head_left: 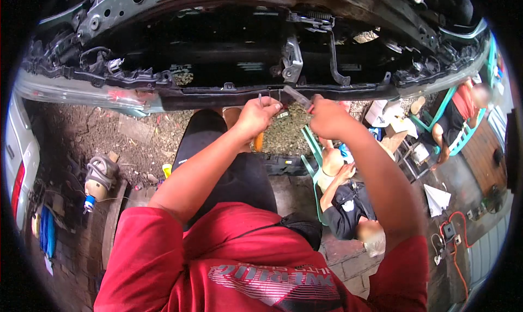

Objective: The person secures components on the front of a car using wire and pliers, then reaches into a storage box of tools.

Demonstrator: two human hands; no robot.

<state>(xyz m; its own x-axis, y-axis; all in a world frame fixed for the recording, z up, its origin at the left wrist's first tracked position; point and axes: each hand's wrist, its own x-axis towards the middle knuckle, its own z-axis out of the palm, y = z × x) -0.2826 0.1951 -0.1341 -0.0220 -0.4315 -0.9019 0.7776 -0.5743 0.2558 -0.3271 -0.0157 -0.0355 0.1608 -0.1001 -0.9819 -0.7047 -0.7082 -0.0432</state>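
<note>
At the lower edge of a car's opened front end, my left hand point(259, 116) has its fingers pinched near the black crossbar point(218, 98); a thin metal piece shows at the fingertips, too small to name. My right hand point(329, 117) is wrapped round a knife-like tool point(297, 98) with a flat pale blade and a reddish part by the fingers. Its blade points up and left toward the bar. Between the hands, a small reddish and white item point(283, 113) sits close to my left fingertips. Above them hangs a metal bracket point(292, 60).
A person in black point(351, 203) sits on a green chair point(312, 165) below my right forearm. Another person point(463, 108) sits at the far right. A vacuum-like machine point(99, 178) stands at the left, and an orange cable point(456, 257) lies at the lower right.
</note>
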